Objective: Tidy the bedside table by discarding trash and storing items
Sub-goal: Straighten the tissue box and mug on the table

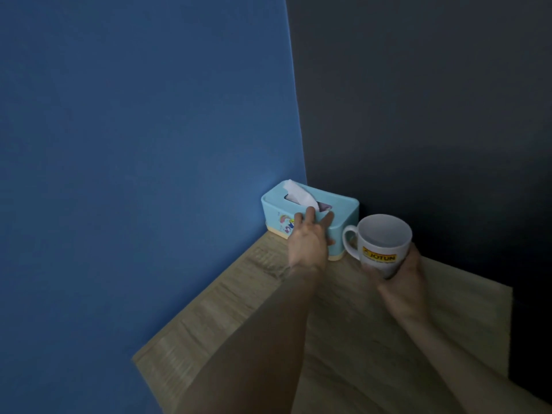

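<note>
The right hand (401,271) wraps the lower body of the mug (380,245) from below and lifts it above the table (239,318), its handle toward the box (310,219); the left hand (309,236) lies spread on the box's near top edge, fingers loose and clasping nothing. The mug is white, glossy and round, with a yellow label; the box is pale blue plastic with rounded corners, a cartoon print and a cream base; a tissue (298,197) pokes from its slot. The box sits in the table's far corner against a blue wall (143,144); the table is light wood grain.
</note>
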